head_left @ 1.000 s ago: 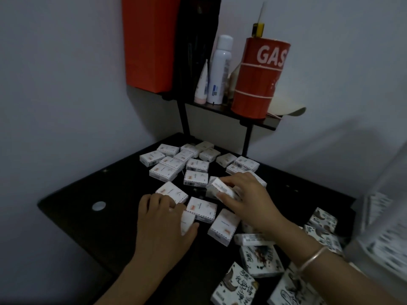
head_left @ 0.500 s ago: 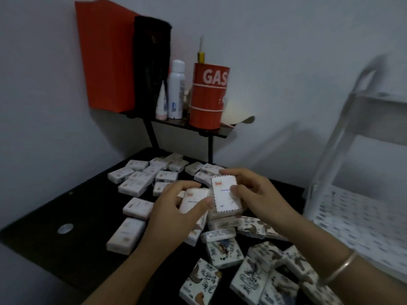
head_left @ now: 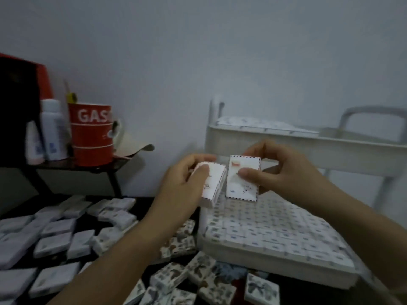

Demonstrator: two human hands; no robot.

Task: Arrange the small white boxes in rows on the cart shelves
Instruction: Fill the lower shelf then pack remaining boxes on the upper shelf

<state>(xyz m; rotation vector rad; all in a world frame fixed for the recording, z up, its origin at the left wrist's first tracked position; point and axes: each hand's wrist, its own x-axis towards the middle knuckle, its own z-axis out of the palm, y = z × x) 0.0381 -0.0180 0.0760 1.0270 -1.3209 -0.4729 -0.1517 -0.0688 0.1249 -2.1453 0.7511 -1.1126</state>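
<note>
One small white box point(head_left: 213, 186) was held upright in the closed grip of the left hand point(head_left: 182, 179), and a second box point(head_left: 243, 178) was pinched by the right hand point(head_left: 284, 170). Both were held above the cart shelf point(head_left: 253, 258), probably so they could be set into its blurry rows.

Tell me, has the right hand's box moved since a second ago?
Yes. The box rose off the table below the red GAS can and went right; the right hand holds it before the white cart.

bare grey wall point(head_left: 231, 53) (dim), black table point(head_left: 144, 202)
</note>
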